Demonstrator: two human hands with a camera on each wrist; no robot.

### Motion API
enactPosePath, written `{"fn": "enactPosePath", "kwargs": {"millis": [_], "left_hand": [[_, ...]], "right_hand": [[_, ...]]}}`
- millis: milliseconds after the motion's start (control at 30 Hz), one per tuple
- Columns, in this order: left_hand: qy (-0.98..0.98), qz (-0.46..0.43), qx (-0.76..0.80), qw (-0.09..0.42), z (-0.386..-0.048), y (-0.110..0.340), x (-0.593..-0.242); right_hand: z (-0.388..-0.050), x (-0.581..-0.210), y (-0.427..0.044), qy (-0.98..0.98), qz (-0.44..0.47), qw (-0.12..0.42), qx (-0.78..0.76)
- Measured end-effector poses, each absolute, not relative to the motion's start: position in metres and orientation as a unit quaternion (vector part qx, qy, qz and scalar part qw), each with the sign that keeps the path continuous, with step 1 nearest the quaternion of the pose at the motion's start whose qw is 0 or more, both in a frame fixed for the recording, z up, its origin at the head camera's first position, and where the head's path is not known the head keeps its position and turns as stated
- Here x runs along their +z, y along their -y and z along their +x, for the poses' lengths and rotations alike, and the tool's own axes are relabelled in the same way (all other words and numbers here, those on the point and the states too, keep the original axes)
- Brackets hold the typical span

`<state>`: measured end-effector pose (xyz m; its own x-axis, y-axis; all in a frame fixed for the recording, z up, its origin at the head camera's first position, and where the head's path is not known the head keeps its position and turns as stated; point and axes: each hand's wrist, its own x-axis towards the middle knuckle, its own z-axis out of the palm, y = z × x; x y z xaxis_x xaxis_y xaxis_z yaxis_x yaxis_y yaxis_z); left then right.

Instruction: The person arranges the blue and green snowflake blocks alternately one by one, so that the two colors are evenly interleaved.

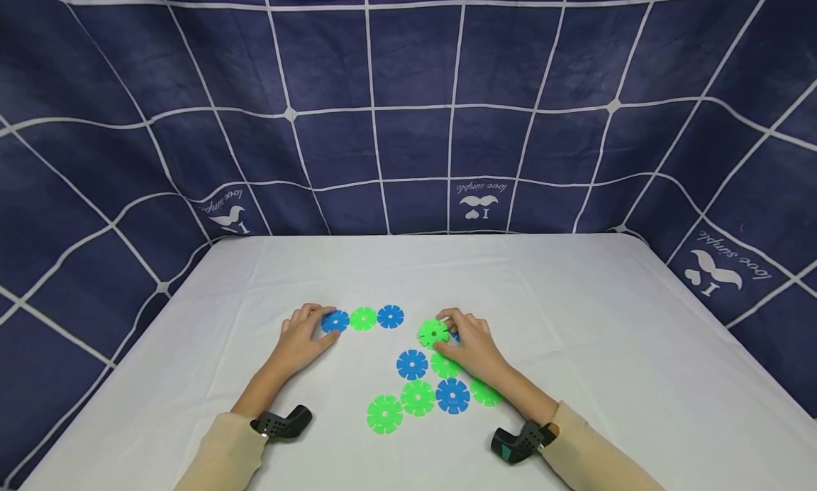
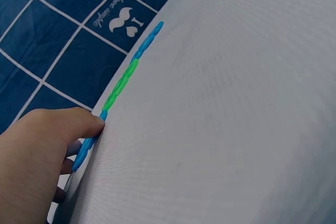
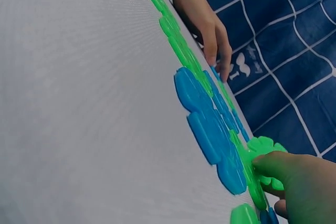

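Three notched discs lie in a row on the white table: a blue one (image 1: pixel 335 321) at the left end, a green one (image 1: pixel 364 318) in the middle and a blue one (image 1: pixel 391 316) at the right. My left hand (image 1: pixel 303 340) holds the left blue disc between thumb and fingers, its thumb at the near edge in the left wrist view. Over on the right, my right hand (image 1: pixel 474 345) pinches a green disc (image 1: pixel 434 333), which looks tilted in the right wrist view. Behind those fingers a blue disc (image 1: pixel 455 335) is partly hidden.
Nearer the front lie more discs: a blue one (image 1: pixel 412 364), a green one (image 1: pixel 445 365) close under the right hand, another blue one (image 1: pixel 453 396) and several green ones, one (image 1: pixel 486 392) partly under the right wrist. A dark checked cloth (image 1: pixel 408 108) hangs behind the table (image 1: pixel 306 264).
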<state>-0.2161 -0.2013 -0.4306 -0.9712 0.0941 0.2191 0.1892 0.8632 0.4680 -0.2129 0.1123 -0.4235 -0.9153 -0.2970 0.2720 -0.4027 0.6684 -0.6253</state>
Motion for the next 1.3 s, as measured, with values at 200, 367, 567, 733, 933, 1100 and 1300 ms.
{"fn": "enactPosePath", "kwargs": {"millis": [200, 367, 567, 733, 933, 1100, 1300], "left_hand": [[0.961, -0.074, -0.250, 0.097, -0.216, 0.201, -0.431], [0.961, -0.076, -0.249, 0.097, -0.217, 0.201, -0.431], [0.960, -0.075, -0.250, 0.099, -0.217, 0.201, -0.430], [0.959, -0.074, -0.254, 0.098, -0.215, 0.201, -0.429], [0.958, -0.080, -0.258, 0.100, -0.214, 0.199, -0.432], [0.958, -0.083, -0.255, 0.097, -0.214, 0.201, -0.431], [0.959, -0.079, -0.257, 0.086, -0.216, 0.203, -0.432]], "right_hand": [[-0.216, -0.425, -0.111, 0.901, 0.219, 0.078, 0.367], [-0.215, -0.425, -0.112, 0.890, 0.219, 0.071, 0.393], [-0.215, -0.424, -0.113, 0.887, 0.224, 0.062, 0.399], [-0.214, -0.422, -0.115, 0.873, 0.236, 0.030, 0.425], [-0.212, -0.422, -0.116, 0.874, 0.213, 0.006, 0.436], [-0.214, -0.420, -0.114, 0.873, 0.191, 0.006, 0.448], [-0.223, -0.417, -0.108, 0.881, 0.172, 0.009, 0.442]]}}
